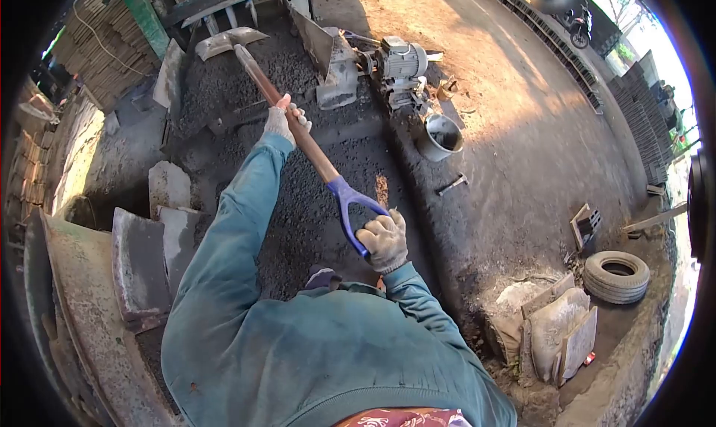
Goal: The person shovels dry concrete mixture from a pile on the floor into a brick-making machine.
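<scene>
A shovel (pixel 318 157) with a wooden shaft and a blue D-shaped handle slants away from me toward the upper left. My left hand (pixel 285 121), in a pale work glove, is wrapped round the middle of the shaft. My right hand (pixel 384 240), gloved too, grips the crossbar of the blue handle. At the far end, the metal blade (pixel 230 42) lies over a heap of dark, crumbly material (pixel 261 69). More of this dark material covers the ground below the shaft.
An electric motor (pixel 403 58) stands beyond the trench edge, near a bucket (pixel 440 137) and a hammer (pixel 452 184). Curved metal sheets (pixel 82 278) lean at left. A tyre (pixel 616 276) and filled sacks (pixel 556 322) lie at lower right. A green post (pixel 142 17) rises at upper left.
</scene>
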Available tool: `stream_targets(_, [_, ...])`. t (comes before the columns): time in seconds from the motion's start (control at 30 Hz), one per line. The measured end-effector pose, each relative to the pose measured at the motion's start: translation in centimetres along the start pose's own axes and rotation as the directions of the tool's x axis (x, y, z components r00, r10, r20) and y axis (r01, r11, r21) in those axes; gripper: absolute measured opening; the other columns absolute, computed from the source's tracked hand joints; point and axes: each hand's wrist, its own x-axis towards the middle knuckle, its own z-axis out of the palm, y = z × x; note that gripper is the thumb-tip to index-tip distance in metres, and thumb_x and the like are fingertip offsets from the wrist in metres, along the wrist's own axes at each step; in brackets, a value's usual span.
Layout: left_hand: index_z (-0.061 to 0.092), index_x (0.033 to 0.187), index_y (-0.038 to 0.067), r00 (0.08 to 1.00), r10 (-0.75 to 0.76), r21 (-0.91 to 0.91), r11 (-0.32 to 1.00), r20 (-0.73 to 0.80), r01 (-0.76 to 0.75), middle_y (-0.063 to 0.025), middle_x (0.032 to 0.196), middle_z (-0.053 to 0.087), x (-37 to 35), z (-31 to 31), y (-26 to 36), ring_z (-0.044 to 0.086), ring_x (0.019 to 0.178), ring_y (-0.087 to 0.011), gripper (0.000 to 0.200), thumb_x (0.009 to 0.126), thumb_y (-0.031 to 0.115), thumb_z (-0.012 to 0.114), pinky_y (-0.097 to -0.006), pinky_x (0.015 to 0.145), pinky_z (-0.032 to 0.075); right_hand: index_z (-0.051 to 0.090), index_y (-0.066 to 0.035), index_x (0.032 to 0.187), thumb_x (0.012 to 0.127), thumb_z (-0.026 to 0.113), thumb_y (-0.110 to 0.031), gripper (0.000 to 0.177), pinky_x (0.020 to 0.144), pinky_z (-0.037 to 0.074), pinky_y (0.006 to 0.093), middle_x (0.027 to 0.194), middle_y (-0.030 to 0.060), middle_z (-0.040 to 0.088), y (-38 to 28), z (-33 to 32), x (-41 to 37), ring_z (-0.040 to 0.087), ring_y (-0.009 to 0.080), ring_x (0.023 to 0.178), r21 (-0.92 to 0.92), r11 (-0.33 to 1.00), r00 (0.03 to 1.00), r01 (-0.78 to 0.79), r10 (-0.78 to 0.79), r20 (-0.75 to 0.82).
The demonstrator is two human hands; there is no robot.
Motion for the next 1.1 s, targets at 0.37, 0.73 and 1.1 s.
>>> stream_targets(0.37, [0.055, 0.08, 0.017, 0.953, 0.295, -0.152, 0.947, 0.064, -0.283, 0.0012, 0.075, 0.056, -16.6, -9.2, -4.9, 0.051, 0.062, -0.0145, 0.021, 0.091, 0.03, 0.067, -0.0418, 0.072, 0.045, 0.06, -0.02, 0.131, 0.077, 0.076, -0.035, 0.058, 0.113, 0.033, 0.0494, 0.151, 0.0075, 0.047, 8.6, 4.7, -12.3, 0.037, 0.0255, 0.143, -0.268, 0.841, 0.558, -0.47, 0.518, 0.648])
stream_targets(0.73, [0.046, 0.076, 0.013, 0.499, -0.297, -0.502, 0.791, -0.814, -0.349, -0.0034, 0.061, 0.048, -29.1, -25.3, -19.0, 0.048, 0.056, -0.0251, 0.033, 0.093, 0.037, 0.062, -0.0512, 0.073, 0.047, 0.045, -0.02, 0.146, 0.075, 0.079, -0.022, 0.079, 0.113, 0.039, 0.0449, 0.159, 0.0041, 0.036, 11.5, 7.2, -15.8, 0.032, 0.026, 0.147, -0.413, 0.734, 0.379, -0.539, 0.649, 0.659])
stream_targets(1.1, [0.047, 0.09, 0.015, 0.287, -0.264, -0.368, 0.829, -0.921, -0.42, -0.0016, 0.07, 0.048, -29.2, -25.5, -27.2, 0.051, 0.06, -0.0226, 0.025, 0.091, 0.029, 0.067, -0.0441, 0.06, 0.05, 0.058, -0.014, 0.132, 0.073, 0.08, -0.01, 0.063, 0.106, 0.047, 0.0381, 0.138, 0.0088, 0.056, 22.4, 5.5, -15.4, 0.052, 0.0296, 0.13, -0.146, 0.897, 0.54, -0.418, 0.374, 0.754])
